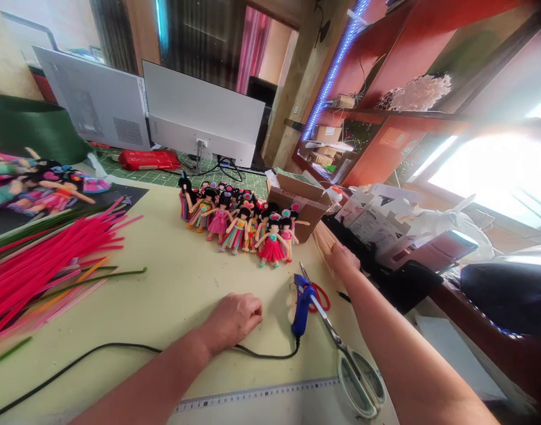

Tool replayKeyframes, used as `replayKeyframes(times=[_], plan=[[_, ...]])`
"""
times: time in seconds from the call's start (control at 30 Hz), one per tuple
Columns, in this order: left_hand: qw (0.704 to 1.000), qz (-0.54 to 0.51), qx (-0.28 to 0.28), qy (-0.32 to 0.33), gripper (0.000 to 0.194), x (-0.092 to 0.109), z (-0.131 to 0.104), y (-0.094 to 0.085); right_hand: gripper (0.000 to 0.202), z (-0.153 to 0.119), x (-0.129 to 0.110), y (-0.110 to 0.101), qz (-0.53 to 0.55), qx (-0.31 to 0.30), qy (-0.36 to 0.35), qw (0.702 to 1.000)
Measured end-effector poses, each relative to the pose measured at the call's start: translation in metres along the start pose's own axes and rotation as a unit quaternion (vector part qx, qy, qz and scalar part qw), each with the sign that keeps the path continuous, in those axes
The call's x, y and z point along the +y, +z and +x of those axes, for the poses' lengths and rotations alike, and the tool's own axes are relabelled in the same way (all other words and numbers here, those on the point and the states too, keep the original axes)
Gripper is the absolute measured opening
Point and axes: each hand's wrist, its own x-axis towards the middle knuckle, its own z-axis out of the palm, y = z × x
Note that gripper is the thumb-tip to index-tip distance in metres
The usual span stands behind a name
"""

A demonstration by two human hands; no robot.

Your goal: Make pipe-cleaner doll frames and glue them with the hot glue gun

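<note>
Pale table [173,260], bright window [495,171] to the right. Right hand [344,261] stretched out, touching tan stems [324,241] along the table's right edge; fingers partly hidden, cannot tell whether they grip. Left hand [237,316] resting near the middle, fingers curled closed. Black cable [133,344] passes under left forearm to blue glue gun [301,307], lying between the hands. Red-handled scissors [327,300] beside gun; big scissors [341,347] nearer, both in the gap between the arms. Ruler [252,394] across the near side. Box [312,217] stands just left of the stems, crowding that corner; dolls [238,230] bunched beside it. Pink stems [62,254] heaped far left, second doll pile [44,186] beyond. Monitor [203,112] at the back
</note>
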Motion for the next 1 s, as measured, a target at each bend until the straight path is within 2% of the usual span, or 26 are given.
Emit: replayKeyframes(times=[0.17,0.67,0.83,1.0], plan=[[1.0,-0.005,-0.002,-0.009,0.011,0.001,0.0,-0.001,0.032,0.003,0.003,0.0,-0.005,-0.018,0.023,1.0],[1.0,0.007,0.004,-0.003,0.01,-0.001,0.001,0.001,0.031,0.005,0.001,-0.025,0.007,0.009,0.032,0.999],[1.0,0.004,-0.002,0.001,0.011,0.0,0.0,0.0,0.031,0.004,0.002,-0.021,0.027,0.021,0.018,0.999],[1.0,-0.003,-0.002,-0.005,0.012,0.0,0.0,-0.001,0.03,0.017,0.009,-0.008,0.087,-0.022,0.028,0.996]])
